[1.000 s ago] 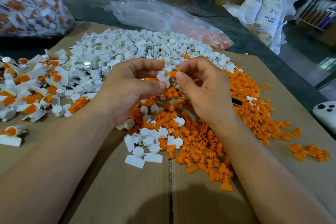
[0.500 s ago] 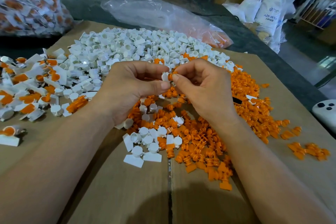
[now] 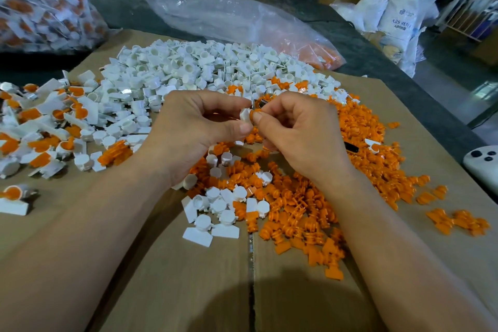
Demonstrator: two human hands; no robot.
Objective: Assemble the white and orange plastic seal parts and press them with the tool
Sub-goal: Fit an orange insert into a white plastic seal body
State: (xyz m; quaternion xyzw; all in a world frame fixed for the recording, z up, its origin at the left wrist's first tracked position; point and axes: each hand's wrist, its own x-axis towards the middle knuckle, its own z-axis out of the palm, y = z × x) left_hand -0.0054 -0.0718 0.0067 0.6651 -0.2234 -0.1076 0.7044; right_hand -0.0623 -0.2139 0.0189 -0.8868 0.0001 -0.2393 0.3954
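Note:
My left hand pinches a small white seal part between thumb and fingers. My right hand presses an orange seal part against it, the two parts touching at the middle of the view. A dark metal bit shows at my right fingertips, and a black tool end sticks out behind that hand. Below the hands lie a heap of loose orange parts and a few white parts. A big pile of white parts lies beyond.
Assembled white-and-orange seals are spread at the left on the cardboard sheet. A clear plastic bag lies at the back, a full bag at far left. A white controller sits at the right edge.
The hands have closed together: the orange part, earlier just beside the white part, is now pushed against it. Both hands shifted slightly, and the camera view drifted a little.

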